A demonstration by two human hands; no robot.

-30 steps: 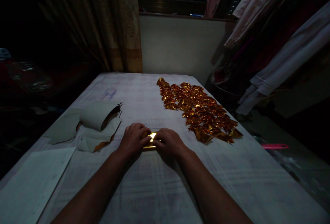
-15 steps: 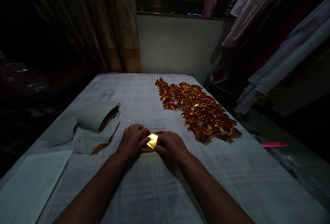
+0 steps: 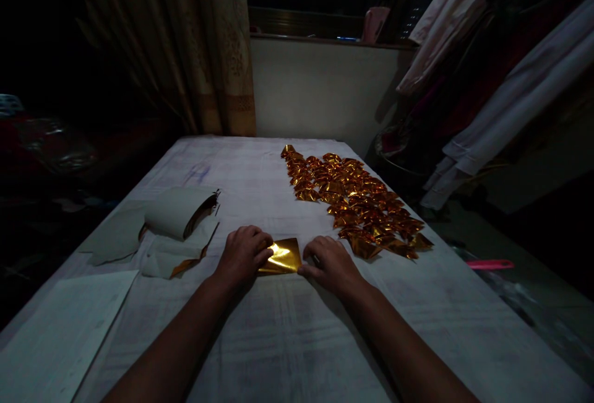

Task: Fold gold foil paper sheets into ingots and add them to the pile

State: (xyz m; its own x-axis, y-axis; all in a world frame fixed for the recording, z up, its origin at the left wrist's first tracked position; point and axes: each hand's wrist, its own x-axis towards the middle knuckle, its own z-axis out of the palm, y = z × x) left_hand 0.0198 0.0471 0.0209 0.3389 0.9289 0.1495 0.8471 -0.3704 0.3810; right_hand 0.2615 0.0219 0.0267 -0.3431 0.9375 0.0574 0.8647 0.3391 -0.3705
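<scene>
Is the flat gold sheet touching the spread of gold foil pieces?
Apart. The head view plainly shows bare tablecloth between the gold sheet and the gold foil pieces.

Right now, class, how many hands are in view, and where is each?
2. The left hand covers the left end of the gold sheet; the right hand is at its near right corner. No others show, though darkness could hide some.

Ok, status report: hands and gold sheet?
Left hand on gold sheet, left end. Right hand at its near right corner. Gold pieces beyond, to the right, apart from it.
</scene>
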